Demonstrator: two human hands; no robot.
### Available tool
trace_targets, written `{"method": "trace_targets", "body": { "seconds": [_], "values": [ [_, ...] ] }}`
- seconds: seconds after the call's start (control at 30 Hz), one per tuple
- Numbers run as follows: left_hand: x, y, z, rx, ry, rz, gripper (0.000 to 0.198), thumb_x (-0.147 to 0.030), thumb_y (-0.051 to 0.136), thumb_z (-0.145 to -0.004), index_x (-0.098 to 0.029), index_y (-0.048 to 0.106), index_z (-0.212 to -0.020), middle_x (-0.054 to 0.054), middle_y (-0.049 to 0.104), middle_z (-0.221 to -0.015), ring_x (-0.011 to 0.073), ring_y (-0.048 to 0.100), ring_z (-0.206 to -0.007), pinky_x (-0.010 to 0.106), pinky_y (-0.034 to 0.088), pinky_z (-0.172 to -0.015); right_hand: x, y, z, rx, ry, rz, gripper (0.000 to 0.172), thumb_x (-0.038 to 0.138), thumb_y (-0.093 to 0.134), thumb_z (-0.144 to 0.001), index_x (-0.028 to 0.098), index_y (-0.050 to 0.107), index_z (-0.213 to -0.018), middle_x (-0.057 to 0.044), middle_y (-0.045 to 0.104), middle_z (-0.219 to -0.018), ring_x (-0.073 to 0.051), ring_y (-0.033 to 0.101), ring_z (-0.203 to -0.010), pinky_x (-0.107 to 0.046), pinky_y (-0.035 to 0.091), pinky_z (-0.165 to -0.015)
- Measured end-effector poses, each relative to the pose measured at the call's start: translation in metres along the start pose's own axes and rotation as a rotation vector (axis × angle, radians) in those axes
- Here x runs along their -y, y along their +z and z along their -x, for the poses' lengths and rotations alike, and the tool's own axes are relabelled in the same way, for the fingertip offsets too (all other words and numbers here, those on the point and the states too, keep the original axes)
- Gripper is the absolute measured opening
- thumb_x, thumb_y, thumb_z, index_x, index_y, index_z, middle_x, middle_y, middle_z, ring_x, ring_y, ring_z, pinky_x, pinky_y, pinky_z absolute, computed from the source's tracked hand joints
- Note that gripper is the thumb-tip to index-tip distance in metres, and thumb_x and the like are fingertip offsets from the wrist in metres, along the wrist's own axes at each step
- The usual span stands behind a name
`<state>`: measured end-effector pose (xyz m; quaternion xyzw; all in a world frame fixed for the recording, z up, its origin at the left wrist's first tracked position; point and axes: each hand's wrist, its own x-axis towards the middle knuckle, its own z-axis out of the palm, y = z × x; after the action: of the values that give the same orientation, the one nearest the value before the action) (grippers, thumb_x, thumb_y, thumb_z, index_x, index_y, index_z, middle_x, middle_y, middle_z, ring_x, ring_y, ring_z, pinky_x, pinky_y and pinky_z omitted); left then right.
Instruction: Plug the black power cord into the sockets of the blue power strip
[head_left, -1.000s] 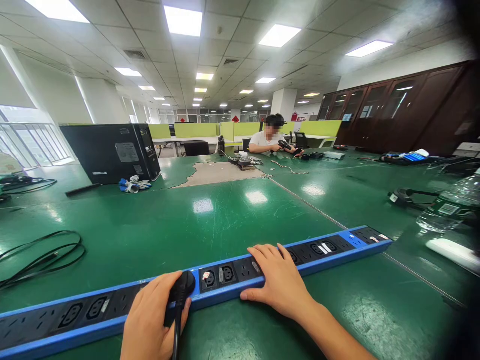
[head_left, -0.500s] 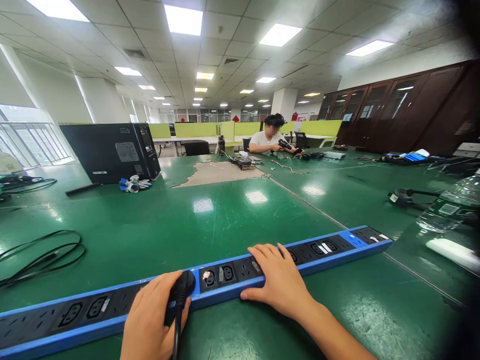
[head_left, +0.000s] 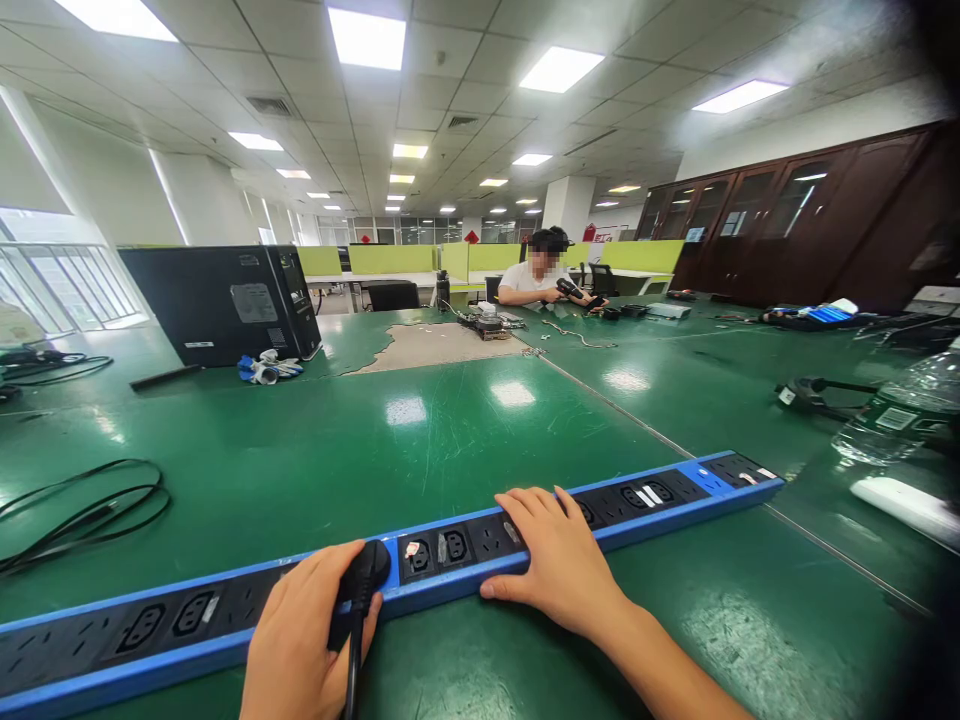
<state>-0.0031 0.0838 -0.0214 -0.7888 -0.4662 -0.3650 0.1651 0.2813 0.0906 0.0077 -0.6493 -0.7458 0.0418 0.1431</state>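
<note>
A long blue power strip (head_left: 675, 495) with black sockets lies across the green table (head_left: 450, 430) in front of me. My left hand (head_left: 296, 640) is closed around a black plug (head_left: 364, 578) that sits in a socket of the strip, its cable running down toward me. My right hand (head_left: 559, 565) lies flat on top of the strip to the right, fingers stretched out over the sockets, holding nothing.
A black computer case (head_left: 225, 305) stands at the back left beside blue-white cloth (head_left: 268, 369). Loose black cable (head_left: 82, 510) lies at the left. A plastic bottle (head_left: 896, 415) and a white bar (head_left: 904, 505) are at the right. Another person (head_left: 536, 280) sits at the far end.
</note>
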Motion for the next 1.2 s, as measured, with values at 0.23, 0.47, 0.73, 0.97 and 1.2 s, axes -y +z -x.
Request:
{"method": "trace_targets", "body": {
  "seconds": [0.23,0.47,0.73,0.97,1.2],
  "values": [
    [0.0011,0.0005,0.0015,0.009,0.005,0.005,0.034,-0.044,0.049,-0.093,-0.021,0.054,-0.118,0.006,0.069,-0.105,0.0218,0.065,-0.095,0.034,0.050,-0.082,-0.0017,0.0018,-0.0013,-0.004,-0.003,-0.001,0.093,0.067,0.077,-0.058,0.018,0.054,-0.134,-0.012,0.055,-0.137,-0.034,0.045,-0.129,-0.058,0.019,-0.116],
    [0.0067,0.0040,0.0048,0.028,0.026,0.010,0.037,-0.038,0.047,-0.094,-0.023,0.052,-0.126,0.005,0.069,-0.112,0.0220,0.064,-0.101,0.034,0.050,-0.085,-0.0027,0.0041,-0.0006,-0.036,-0.016,-0.010,0.091,0.067,0.077,-0.057,0.020,0.055,-0.133,-0.011,0.057,-0.135,-0.034,0.046,-0.128,-0.058,0.021,-0.115],
    [0.0076,0.0032,0.0033,0.024,0.056,0.022,0.037,-0.033,0.048,-0.094,-0.023,0.052,-0.129,0.004,0.069,-0.114,0.0206,0.064,-0.103,0.032,0.049,-0.086,-0.0015,0.0020,-0.0007,-0.025,-0.012,-0.006,0.092,0.067,0.077,-0.057,0.021,0.055,-0.133,-0.012,0.056,-0.136,-0.035,0.046,-0.128,-0.059,0.021,-0.115],
    [0.0065,0.0033,0.0038,0.023,0.052,0.026,0.036,-0.034,0.047,-0.094,-0.023,0.053,-0.127,0.004,0.069,-0.113,0.0205,0.064,-0.102,0.032,0.049,-0.086,-0.0014,0.0025,-0.0013,-0.028,-0.011,-0.003,0.092,0.067,0.077,-0.057,0.021,0.055,-0.133,-0.011,0.057,-0.135,-0.034,0.046,-0.128,-0.058,0.021,-0.115],
    [0.0037,0.0015,0.0021,0.014,0.042,0.026,0.035,-0.037,0.048,-0.094,-0.023,0.053,-0.126,0.005,0.070,-0.110,0.0211,0.066,-0.099,0.033,0.050,-0.085,-0.0022,0.0036,-0.0002,-0.035,-0.018,0.004,0.091,0.068,0.077,-0.057,0.021,0.055,-0.132,-0.011,0.057,-0.135,-0.035,0.046,-0.128,-0.059,0.021,-0.115]
  ]
}}
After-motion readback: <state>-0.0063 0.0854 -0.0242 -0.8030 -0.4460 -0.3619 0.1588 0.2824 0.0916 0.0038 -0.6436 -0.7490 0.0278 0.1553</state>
